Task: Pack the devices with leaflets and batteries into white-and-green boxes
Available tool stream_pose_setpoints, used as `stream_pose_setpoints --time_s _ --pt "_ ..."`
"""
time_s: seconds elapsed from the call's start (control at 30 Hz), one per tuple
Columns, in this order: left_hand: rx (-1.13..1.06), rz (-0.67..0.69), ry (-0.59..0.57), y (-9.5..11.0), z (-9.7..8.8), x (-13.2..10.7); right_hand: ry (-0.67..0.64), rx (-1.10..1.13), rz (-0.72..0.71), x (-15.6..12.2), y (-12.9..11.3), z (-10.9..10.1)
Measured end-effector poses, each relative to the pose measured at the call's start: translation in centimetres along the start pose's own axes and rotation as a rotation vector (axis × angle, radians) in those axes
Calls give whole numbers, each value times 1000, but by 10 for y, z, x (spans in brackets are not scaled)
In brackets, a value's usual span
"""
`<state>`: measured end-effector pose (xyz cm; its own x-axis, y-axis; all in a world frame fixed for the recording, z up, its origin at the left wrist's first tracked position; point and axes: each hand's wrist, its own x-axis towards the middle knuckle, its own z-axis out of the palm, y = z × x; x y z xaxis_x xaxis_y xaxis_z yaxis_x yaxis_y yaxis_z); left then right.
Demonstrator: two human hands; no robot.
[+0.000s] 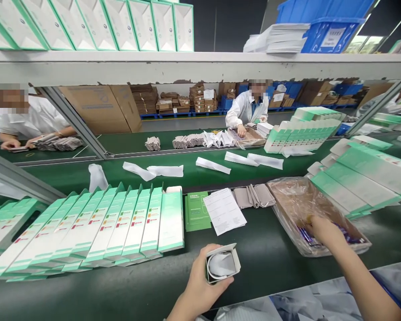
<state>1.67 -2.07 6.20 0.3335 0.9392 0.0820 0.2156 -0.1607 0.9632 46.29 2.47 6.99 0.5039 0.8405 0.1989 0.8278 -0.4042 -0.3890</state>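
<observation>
My left hand [202,278] is wrapped round a small carton [238,263], held upright with its top end open toward me. Inside the carton sits something in a white wrapper [222,264]. My right hand [324,229] reaches into a plastic-lined cardboard tray [287,214], its fingers curled down among small, shiny purple-blue pieces [307,235]. Its fingertips are partly hidden, and what they grip cannot be made out. Between the hands and the belt lie a green booklet [195,216], a printed leaflet stack [223,211] and folded grey cloth pouches [254,196].
Green-and-white cartons [120,223] lean in a row at left, with more cartons [364,174] at right. White wrapped pieces [214,165] lie along the green belt [187,183]. A metal shelf [200,67] crosses overhead. Across the belt, co-workers in white [247,109] handle items.
</observation>
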Motion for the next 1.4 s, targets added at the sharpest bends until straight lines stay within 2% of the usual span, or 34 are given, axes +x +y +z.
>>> stream_pose_setpoints --time_s 0.07,0.13,0.2,0.27,0.3,0.37,0.4,0.47,0.53,0.6,0.63,0.7,0.77,0.8,0.83,0.93,1.07,1.2,1.3,1.4 --pt "-7 7 40 3 3 3 -32 66 10 4 -6 -3" --pt "-20 11 96 7 7 8 -33 151 12 -3 -30 -8" --pt "-32 13 158 9 13 15 -39 333 0 -27 -75 -13" --pt "-42 16 202 11 18 21 -70 818 26 -65 -133 -18" --pt "-52 23 215 12 21 24 -110 929 -6 -86 -162 -19" --pt "-89 38 230 14 25 28 -207 978 -159 -124 -211 -17" --pt "-113 44 232 15 26 29 -211 962 -242 -139 -228 -14" --pt "-157 47 232 17 27 30 -122 897 -362 -159 -245 -4" --pt "-176 45 223 18 26 29 28 860 -373 -165 -244 8" --pt "-205 91 204 17 24 26 77 896 -310 -165 -237 18" --pt "-237 135 187 18 23 24 24 939 -273 -164 -233 22" --pt "-337 210 148 20 21 21 -223 1044 -212 -162 -230 26" --pt "-420 209 121 26 19 19 -503 1136 -140 -161 -232 28" --pt "-441 189 109 30 19 19 -588 1177 -98 -161 -234 28" --pt "-453 169 97 33 18 19 -631 1220 -58 -161 -236 28" --pt "-476 155 67 40 16 23 -648 1380 19 -162 -239 28" --pt "-500 141 116 39 16 28 -725 1629 85 -163 -239 29" --pt "-423 153 186 35 22 27 -734 1595 183 -164 -239 27" --pt "-291 321 276 29 22 28 -729 1528 97 -161 -236 27" --pt "-99 640 325 20 14 33 -723 1492 -42 -153 -226 30"
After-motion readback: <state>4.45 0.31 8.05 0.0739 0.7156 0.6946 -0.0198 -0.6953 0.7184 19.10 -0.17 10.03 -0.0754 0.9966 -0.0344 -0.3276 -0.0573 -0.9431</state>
